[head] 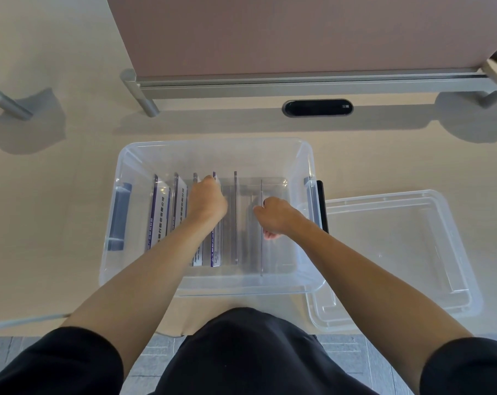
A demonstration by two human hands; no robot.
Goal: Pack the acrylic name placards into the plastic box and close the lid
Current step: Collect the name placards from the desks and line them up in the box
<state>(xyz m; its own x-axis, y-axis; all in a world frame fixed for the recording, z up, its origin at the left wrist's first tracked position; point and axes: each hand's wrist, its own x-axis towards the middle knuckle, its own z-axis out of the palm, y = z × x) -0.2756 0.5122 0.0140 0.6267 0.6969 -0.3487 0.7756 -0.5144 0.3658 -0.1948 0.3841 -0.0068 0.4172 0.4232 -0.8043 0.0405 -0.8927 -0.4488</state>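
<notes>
Looking down through the head view onto a clear plastic box [213,289], standing open on a pale table [70,195]. Inside, a row of acrylic placards [159,212] set on edge, ranged left to right, each stretching from the near wall toward the far wall. Purple-and-white printed inserts in the left ones, seemingly plain clear sheets in the two at the right. Just right of the box, tight against its near right corner, the clear lid [392,252] lying flat on the table.

Reaching into the middle of the box, the left hand [206,201], fingers curled down over the top edge of a purple-edged placard [213,252] near its far end, the fingertips hidden behind the knuckles. Further right, the right hand [278,218], closed round the top edge of the rightmost clear placard [261,258], thumb on its left face, fingers curled on its right.

Beyond the box, a black oval cable port [317,107] and a brownish desk partition [298,32] on a metal rail.
</notes>
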